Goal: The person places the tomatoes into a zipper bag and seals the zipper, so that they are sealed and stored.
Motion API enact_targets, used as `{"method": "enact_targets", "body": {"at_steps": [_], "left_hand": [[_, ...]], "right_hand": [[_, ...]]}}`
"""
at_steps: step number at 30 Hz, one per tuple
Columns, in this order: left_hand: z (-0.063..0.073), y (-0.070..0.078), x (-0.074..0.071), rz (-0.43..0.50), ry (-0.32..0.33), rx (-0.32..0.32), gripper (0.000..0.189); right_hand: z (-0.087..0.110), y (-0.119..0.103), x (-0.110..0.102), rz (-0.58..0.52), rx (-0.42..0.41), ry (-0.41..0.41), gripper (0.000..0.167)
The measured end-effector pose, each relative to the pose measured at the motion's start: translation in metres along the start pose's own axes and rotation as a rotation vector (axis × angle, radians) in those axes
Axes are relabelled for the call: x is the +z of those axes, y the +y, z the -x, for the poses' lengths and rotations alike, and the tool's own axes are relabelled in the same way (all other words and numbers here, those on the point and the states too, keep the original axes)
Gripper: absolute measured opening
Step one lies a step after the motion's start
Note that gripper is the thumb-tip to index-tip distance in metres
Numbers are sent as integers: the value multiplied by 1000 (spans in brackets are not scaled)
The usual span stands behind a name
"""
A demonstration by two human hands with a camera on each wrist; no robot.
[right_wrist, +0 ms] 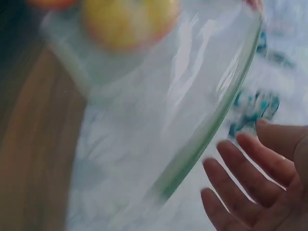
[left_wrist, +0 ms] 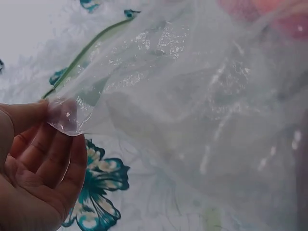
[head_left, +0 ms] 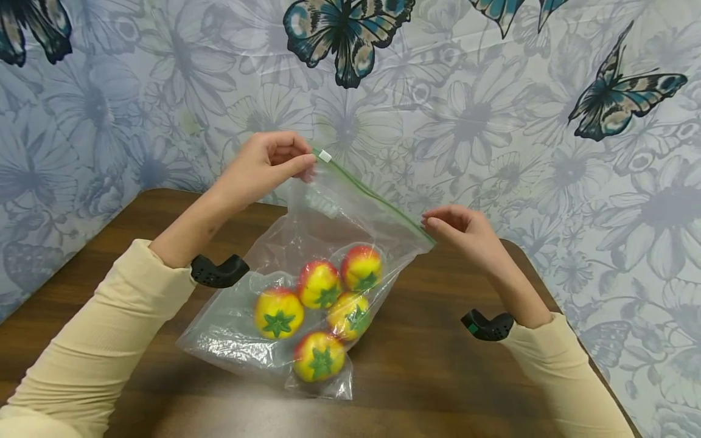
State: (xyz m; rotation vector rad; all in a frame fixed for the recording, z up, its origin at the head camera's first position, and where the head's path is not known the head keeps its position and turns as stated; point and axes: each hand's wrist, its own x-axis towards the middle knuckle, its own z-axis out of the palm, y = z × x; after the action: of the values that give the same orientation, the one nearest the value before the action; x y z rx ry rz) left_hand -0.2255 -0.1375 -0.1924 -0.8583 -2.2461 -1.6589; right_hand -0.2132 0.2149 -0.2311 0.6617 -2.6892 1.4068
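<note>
My left hand (head_left: pixel 274 159) pinches the upper left corner of a clear zip bag (head_left: pixel 323 213), close to its white slider (head_left: pixel 325 156). In the left wrist view, thumb and fingers (left_wrist: pixel 53 154) hold the thin plastic. A green zip strip (head_left: pixel 372 193) slopes from there down to the right. Several round red-and-yellow fruits (head_left: pixel 278 313) with green star-shaped tops lie inside the bag. Beside the bag's other top corner is my right hand (head_left: pixel 460 228). The right wrist view shows its fingers (right_wrist: pixel 245 178) loosely bent, apart from the green strip, with nothing between them.
Under the bag is a dark brown wooden table (head_left: pixel 427 365), its back edge against a grey floral wall covering (head_left: pixel 471 121) printed with butterflies. Black wrist cameras (head_left: pixel 219 271) sit on both wrists, below pale yellow sleeves.
</note>
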Motion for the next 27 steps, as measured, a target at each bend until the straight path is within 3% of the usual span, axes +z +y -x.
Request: {"method": "enact_targets", "body": {"at_steps": [3,5,8,10,17,27], "left_hand": [[-1,8,5,16,7,33,14],[-2,12,8,28,17,52,13],[-2,16,12,53,30,63,12],[-1,19,14,68,39,67,12],[1,24,20,113,68,82,11],[0,27,22,136,124,91,11]], "right_hand": [[-14,-25,16,-66,-133,70,27],[-25,-41,28,-172,-213,101,24],[-37,-63,48,-369,-270,129,21],[-43,-76,58,-441,-280,152,20],[-56,-108,78,-465,-308,190,21],[-61,-114,84,-480,-317,222,13]]}}
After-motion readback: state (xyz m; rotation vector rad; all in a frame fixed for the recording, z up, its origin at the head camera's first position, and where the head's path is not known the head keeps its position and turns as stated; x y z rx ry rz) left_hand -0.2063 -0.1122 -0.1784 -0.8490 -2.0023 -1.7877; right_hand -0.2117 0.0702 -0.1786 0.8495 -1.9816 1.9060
